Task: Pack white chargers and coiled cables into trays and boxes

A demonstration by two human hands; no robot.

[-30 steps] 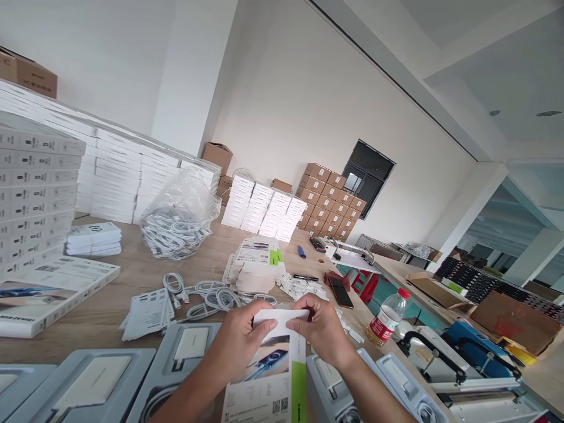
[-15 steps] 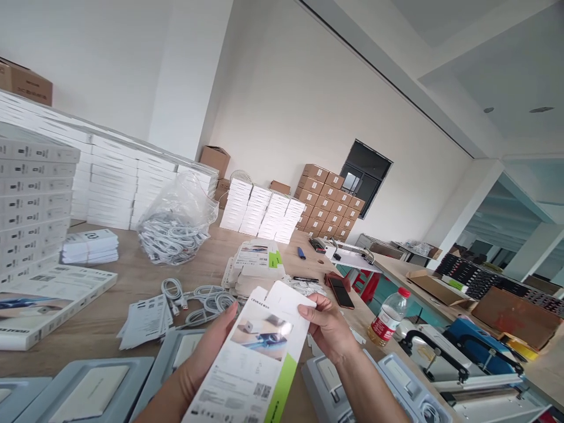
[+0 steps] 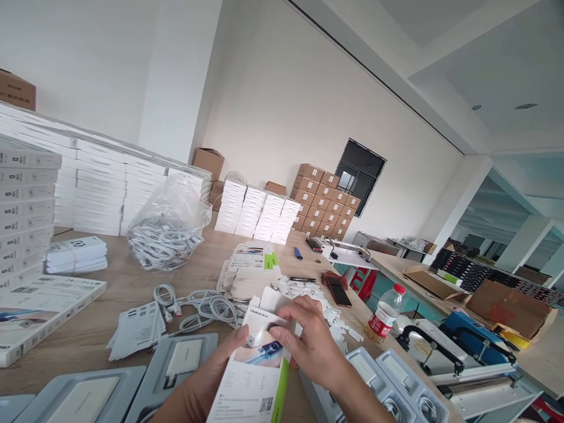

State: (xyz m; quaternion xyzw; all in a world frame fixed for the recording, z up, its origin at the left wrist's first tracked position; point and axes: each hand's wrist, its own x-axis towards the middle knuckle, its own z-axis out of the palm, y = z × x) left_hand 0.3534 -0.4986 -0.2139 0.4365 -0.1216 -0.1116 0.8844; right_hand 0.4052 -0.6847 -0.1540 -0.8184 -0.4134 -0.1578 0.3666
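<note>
Carton [image 3: 258, 376], printed, white with green stripe: held at 6 o'clock, low centre of view.
Left hand [image 3: 207, 385] grips its side from beneath, steadying it; right hand [image 3: 306, 341] presses the top flap. Cables [image 3: 200, 305] at 11 o'clock, trays [image 3: 176, 364] at 9, bottle [image 3: 383, 320] at 3.

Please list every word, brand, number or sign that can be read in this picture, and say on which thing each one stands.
"CRUKAZ" (uncertain, small): top edge of the white and green carton held by the left hand and right hand.
QR code and fine print on that carton: too small to read.
Labels on the stacked white boxes: blurred, unreadable.
Leaflets and bottle label: unreadable.
</note>
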